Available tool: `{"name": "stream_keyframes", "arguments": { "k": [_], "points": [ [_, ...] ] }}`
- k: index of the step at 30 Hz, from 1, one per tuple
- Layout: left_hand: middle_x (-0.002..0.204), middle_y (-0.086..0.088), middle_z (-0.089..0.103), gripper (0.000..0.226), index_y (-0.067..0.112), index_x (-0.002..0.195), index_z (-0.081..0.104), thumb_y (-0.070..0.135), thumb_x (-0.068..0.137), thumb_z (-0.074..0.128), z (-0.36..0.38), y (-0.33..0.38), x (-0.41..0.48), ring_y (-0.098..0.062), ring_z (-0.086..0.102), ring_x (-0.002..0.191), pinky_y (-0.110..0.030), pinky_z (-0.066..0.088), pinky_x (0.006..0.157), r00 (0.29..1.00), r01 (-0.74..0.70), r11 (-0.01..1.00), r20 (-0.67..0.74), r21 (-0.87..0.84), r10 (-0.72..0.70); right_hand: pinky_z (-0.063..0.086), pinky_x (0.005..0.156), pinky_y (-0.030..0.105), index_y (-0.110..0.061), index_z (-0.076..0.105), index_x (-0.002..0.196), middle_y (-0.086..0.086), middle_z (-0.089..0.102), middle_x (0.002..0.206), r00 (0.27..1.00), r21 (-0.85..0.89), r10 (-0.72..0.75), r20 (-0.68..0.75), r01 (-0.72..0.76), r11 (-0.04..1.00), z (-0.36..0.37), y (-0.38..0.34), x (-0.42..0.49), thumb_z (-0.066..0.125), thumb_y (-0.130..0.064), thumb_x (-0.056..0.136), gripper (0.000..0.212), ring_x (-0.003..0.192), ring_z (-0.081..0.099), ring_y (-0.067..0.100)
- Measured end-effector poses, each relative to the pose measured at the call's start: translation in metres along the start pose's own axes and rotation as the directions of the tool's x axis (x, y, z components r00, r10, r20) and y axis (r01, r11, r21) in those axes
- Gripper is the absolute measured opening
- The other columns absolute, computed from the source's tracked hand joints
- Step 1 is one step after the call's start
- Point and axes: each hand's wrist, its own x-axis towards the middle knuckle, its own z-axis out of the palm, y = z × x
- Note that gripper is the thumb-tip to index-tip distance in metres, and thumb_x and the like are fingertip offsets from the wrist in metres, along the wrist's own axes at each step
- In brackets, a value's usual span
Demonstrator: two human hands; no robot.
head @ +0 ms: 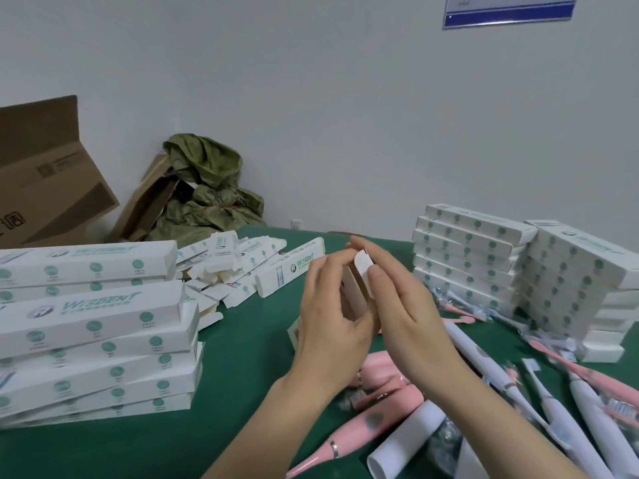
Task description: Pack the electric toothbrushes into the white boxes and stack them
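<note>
Above the green table (242,375), a white box (351,288) with a brown inside points up and away, long axis tilted; left grip (332,319) wraps its side, right grip (404,305) pinches the white end flap (363,264).

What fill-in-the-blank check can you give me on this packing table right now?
The left hand and the right hand together hold ____ white box.
The table is covered in ____ cloth.
The loose toothbrushes near the hands are white or ____.
Missing words: one; green; pink.
</note>
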Motion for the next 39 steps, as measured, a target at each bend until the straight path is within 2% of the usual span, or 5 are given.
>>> {"name": "stream_keyframes", "arguments": {
  "k": [4, 15, 29, 35, 39],
  "points": [
    [0.124, 0.01, 0.04, 0.065, 0.036, 0.121, 0.04, 0.041, 0.061, 0.063, -0.006, -0.009, 0.002, 0.001, 0.039, 0.122, -0.007, 0.032, 0.096, 0.99, 0.075, 0.997, 0.121, -0.032, -0.07, 0.04, 0.084, 0.005, -0.033, 0.053, 0.125, -0.028, 0.062, 0.103, 0.996, -0.112, -0.012, -0.084, 0.002, 0.994, -0.002, 0.004, 0.0, 0.036, -0.012, 0.1, 0.037, 0.1, 0.053, -0.015],
    [0.092, 0.015, 0.056, 0.04, 0.044, 0.094, 0.053, 0.042, 0.055, 0.063, -0.001, -0.014, 0.0, 0.006, 0.053, 0.09, -0.004, 0.036, 0.074, 1.0, 0.021, 1.0, -0.016, 0.013, -0.021, 0.021, 0.097, -0.003, -0.009, 0.045, 0.133, -0.025, 0.038, 0.123, 0.959, -0.42, -0.283, -0.019, 0.249, 0.873, -0.002, 0.016, 0.001, 0.033, -0.009, 0.097, 0.038, 0.115, 0.031, -0.025],
    [0.091, 0.012, 0.058, 0.043, 0.028, 0.096, 0.062, 0.007, 0.059, 0.059, -0.003, -0.013, 0.0, 0.009, 0.052, 0.086, -0.003, 0.035, 0.072, 0.995, 0.0, 1.0, -0.097, 0.024, 0.002, 0.001, 0.106, 0.001, -0.02, 0.004, 0.144, -0.009, 0.003, 0.15, 0.947, -0.583, -0.23, 0.224, 0.319, 0.747, 0.0, 0.015, -0.002, 0.02, -0.049, 0.095, 0.059, 0.136, 0.0, -0.01],
    [0.097, 0.015, 0.068, 0.055, 0.028, 0.102, 0.062, 0.028, 0.054, 0.089, -0.027, -0.007, 0.02, -0.003, 0.062, 0.094, -0.019, 0.048, 0.082, 0.981, 0.087, 0.836, -0.098, -0.541, -0.166, 0.043, 0.084, 0.019, -0.038, 0.051, 0.102, -0.018, 0.058, 0.112, 0.941, 0.04, 0.198, -0.275, -0.195, 0.98, -0.015, 0.018, 0.012, 0.037, -0.045, 0.097, 0.016, 0.105, 0.055, -0.002],
    [0.104, 0.004, 0.071, 0.058, 0.023, 0.096, 0.074, 0.038, 0.043, 0.092, -0.045, -0.023, 0.031, -0.009, 0.065, 0.099, -0.022, 0.05, 0.086, 0.965, 0.214, 0.444, 0.119, -0.87, -0.233, 0.05, 0.079, 0.03, -0.02, 0.06, 0.107, 0.003, 0.064, 0.104, 0.719, 0.164, 0.694, 0.016, -0.687, 0.708, -0.039, 0.033, 0.02, 0.053, -0.048, 0.089, 0.033, 0.093, 0.062, 0.019]
  ]
}}
